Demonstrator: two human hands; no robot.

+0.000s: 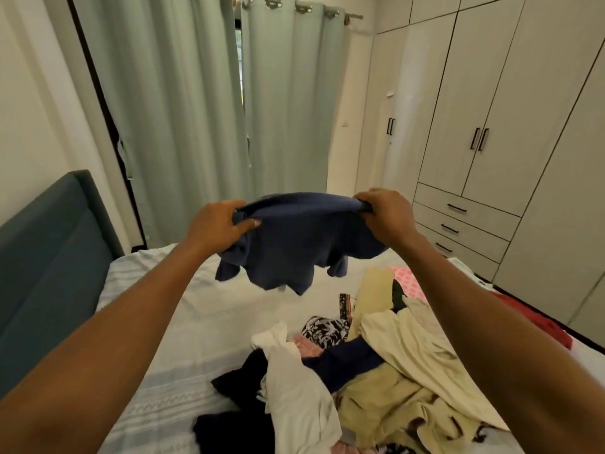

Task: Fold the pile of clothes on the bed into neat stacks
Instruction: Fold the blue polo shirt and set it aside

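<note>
A navy blue garment (294, 244) hangs in the air above the bed, stretched between my two hands. My left hand (217, 227) grips its left top corner and my right hand (384, 213) grips its right top corner. Its lower edge dangles crumpled, clear of the sheet. Below and to the right lies the pile of clothes (360, 371): cream, white, black, navy, pink and patterned pieces tangled together on the bed (183, 322).
A teal headboard (49, 257) stands at the left. Pale green curtains (212, 109) hang behind the bed. A white wardrobe with drawers (491, 142) fills the right wall. A red cloth (540, 319) lies at the bed's right edge.
</note>
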